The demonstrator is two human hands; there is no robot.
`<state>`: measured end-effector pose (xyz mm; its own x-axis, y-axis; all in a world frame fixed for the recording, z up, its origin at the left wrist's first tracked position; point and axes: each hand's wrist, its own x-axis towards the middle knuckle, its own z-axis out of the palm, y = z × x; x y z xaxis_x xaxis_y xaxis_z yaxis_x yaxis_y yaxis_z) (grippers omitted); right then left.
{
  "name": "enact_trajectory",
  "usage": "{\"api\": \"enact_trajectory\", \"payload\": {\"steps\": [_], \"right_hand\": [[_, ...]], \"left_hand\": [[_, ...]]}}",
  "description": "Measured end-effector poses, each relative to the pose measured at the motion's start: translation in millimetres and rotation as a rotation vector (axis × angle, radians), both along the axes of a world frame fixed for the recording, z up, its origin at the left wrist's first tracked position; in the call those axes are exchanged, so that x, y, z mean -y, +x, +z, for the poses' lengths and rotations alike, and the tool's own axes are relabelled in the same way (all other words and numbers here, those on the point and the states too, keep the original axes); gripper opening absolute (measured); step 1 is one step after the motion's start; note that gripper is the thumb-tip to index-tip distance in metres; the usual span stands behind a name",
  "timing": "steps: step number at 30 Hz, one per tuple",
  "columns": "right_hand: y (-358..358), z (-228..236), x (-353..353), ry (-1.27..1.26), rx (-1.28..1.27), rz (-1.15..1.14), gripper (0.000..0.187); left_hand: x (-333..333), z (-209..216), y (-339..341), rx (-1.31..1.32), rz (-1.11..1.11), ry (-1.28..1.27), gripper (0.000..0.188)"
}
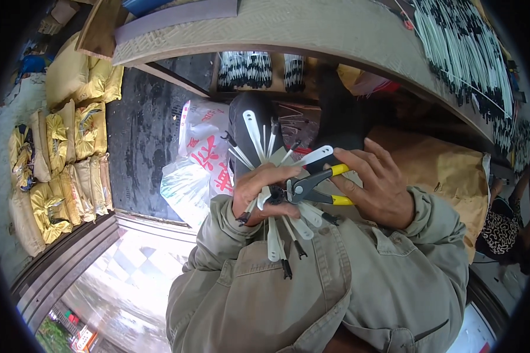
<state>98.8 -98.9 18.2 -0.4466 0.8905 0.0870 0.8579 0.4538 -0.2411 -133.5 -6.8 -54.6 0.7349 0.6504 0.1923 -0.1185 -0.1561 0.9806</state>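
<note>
jacket [277, 294]: close behind the lower strip ends; a likely snag for forked tips, so best kept clear of folds
white strips [253, 136]: in front of the jacket, splayed all round from a bunched middle, among thin rods with black forked ends
left grip [254, 186]: clamped on the bunch, thumb above and fingers below the dark centre [276, 195]; best firm there, without bending the strips
pliers [300, 189]: nose against or just beside that centre, exact bite too small to tell; handles spread
right grip [376, 183]: wrapped on the yellow handles; a short, square squeeze probably safest, left fingertips well off the nose
plastic bag [205, 156]: beyond the left forearm, a soft edge
brown sheet [433, 170]: beyond the right grip, limiting little in height
desk [300, 32]: curved edge past the knees, well apart from the strips; open air between
rod pile [468, 59]: far right on the desk, ends over the edge, worth avoiding with the right elbow
</note>
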Motion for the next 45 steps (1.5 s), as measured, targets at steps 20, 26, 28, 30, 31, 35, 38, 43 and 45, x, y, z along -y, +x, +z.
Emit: {"api": "enact_trajectory", "payload": {"steps": [20, 26, 28, 30, 31, 35, 38, 43, 45], "right_hand": [[-8, -58, -8, -0.005, -0.24, 0.023, 0.02], [4, -48, -23, -0.009, -0.213, 0.165, 0.018], [15, -39, -32, -0.291, -0.333, 0.218, 0.017], [24, -25, -45, -0.523, -0.522, 0.263, 0.019], [29, -15, -48, -0.755, -0.706, 0.289, 0.021], [42, 11, -61, -1.078, -0.56, 0.248, 0.025], [43, 25, -68, -1.066, -0.401, 0.257, 0.026], [41, 33, -71, -1.019, -0.31, 0.267, 0.025], [39, 31, -73, -0.993, -0.325, 0.272, 0.026]], "left_hand": [[2, -3, -2, 0.03, 0.121, -0.039, 0.066], [-6, -2, -6, 0.064, 0.004, -0.063, 0.066], [-8, -4, -5, 0.063, -0.016, -0.047, 0.066], [-10, -4, -6, 0.028, -0.011, -0.028, 0.066], [-12, -2, -6, 0.024, -0.075, -0.048, 0.061], [-12, -6, -6, 0.033, -0.156, -0.036, 0.058], [-9, -6, -4, 0.028, -0.164, -0.042, 0.057], [-6, -7, -2, 0.028, -0.157, -0.06, 0.055], [-6, -10, -2, 0.029, -0.144, -0.053, 0.055]]}}
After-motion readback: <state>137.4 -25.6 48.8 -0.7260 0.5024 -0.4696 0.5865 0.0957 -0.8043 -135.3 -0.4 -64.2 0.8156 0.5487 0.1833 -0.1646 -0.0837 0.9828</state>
